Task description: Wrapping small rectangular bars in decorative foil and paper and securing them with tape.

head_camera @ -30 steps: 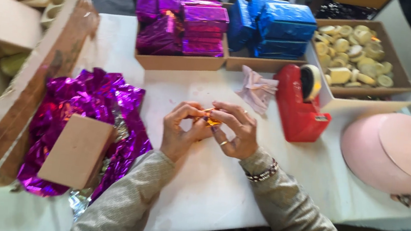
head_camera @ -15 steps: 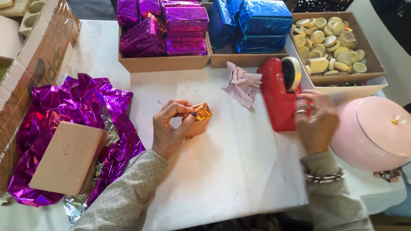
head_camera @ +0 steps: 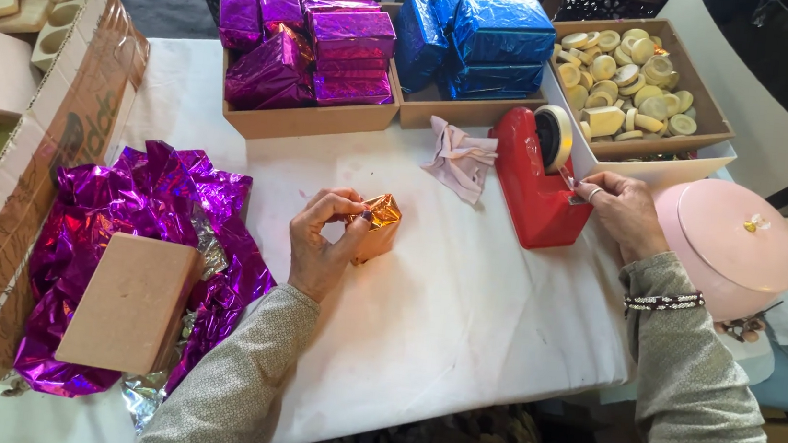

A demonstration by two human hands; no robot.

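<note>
My left hand (head_camera: pixel 324 244) pinches the folded top of a small block wrapped in orange-gold foil (head_camera: pixel 376 228), holding it upright on the white table (head_camera: pixel 461 324). My right hand (head_camera: pixel 619 209) is at the cutter end of a red tape dispenser (head_camera: pixel 534 187), with fingertips on the strip of tape coming off the roll (head_camera: pixel 552 137). The two hands are well apart.
Crumpled purple foil sheets (head_camera: pixel 134 225) lie at the left with a bare tan block (head_camera: pixel 131 302) on top. Boxes at the back hold purple-wrapped blocks (head_camera: pixel 311 35), blue-wrapped blocks (head_camera: pixel 488 43) and small cream pieces (head_camera: pixel 624 80). A pink round lidded box (head_camera: pixel 729 244) sits right; a large cardboard box (head_camera: pixel 9 165) left.
A second ago both hands were folding the foil on the small block. My right hand has left it and reached right to the tape dispenser, while my left hand keeps hold of the block.
</note>
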